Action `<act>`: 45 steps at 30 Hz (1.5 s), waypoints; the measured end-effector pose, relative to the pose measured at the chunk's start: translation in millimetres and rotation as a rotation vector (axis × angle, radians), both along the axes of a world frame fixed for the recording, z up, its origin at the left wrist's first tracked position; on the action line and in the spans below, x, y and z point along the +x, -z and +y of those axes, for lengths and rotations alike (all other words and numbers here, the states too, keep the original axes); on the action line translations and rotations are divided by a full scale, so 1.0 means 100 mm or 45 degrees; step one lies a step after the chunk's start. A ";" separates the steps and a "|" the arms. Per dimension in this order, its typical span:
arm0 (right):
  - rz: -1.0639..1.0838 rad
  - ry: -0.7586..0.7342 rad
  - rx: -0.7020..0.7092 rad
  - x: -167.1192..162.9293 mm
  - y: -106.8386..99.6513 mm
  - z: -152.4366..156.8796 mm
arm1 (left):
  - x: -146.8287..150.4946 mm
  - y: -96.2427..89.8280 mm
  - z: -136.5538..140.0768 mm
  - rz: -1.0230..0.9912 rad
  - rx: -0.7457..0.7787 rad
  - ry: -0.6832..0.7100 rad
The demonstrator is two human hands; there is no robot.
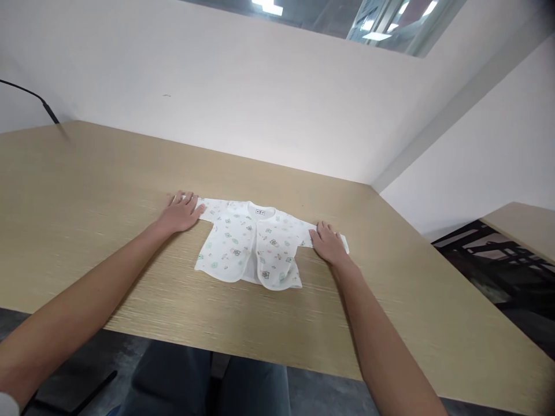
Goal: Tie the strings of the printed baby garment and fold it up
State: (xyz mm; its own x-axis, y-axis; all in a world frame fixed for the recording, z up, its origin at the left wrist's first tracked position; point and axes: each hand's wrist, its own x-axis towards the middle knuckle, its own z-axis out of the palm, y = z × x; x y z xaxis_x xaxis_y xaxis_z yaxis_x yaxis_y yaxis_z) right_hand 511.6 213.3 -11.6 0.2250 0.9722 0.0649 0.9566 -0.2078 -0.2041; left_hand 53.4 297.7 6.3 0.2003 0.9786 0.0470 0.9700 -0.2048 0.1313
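Note:
A small white baby jacket (234,242) with a green and grey print lies spread face up, its neckline away from me. Its front edges part slightly toward the hem, and a label shows inside the collar. My left hand (181,212) rests flat on the end of the left sleeve, fingers stretched out, covering the cuff. On the other sleeve lies my right hand (328,242), palm down with fingers extended; the cuff's white edge sticks out beyond it. Neither hand grips the cloth.
The jacket is on a light wooden table (130,167) that meets a white wall (243,104) at the back. A black cable (43,104) comes down at the far left. Beyond the table's right edge stand dark frames (498,254) beside another wooden surface (524,225).

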 end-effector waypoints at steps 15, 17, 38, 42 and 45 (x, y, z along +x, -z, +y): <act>-0.079 -0.667 0.135 -1.39 0.08 -0.21 | 1.03 0.13 -0.82 -0.062 0.070 0.766; -0.133 -0.656 0.118 -1.39 0.07 -0.26 | 1.00 0.17 -0.82 -0.036 0.079 0.767; 0.003 -0.123 -0.029 0.16 0.01 -0.13 | -0.06 0.08 0.08 -0.062 -0.049 0.153; 0.054 -0.106 0.189 0.02 -0.08 -0.15 | 0.01 0.05 0.03 -0.118 0.142 0.196; 0.131 -0.223 0.451 -0.22 -0.22 -0.18 | 0.11 -0.02 -0.06 -0.213 0.336 0.244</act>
State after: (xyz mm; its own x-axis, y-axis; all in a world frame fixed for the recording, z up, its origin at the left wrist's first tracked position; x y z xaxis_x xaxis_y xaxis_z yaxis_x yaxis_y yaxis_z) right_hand 489.2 194.8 10.0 0.0808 0.9180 0.3882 0.9422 0.0568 -0.3303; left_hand 64.8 292.1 8.3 0.3473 0.8737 0.3406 0.8802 -0.4290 0.2032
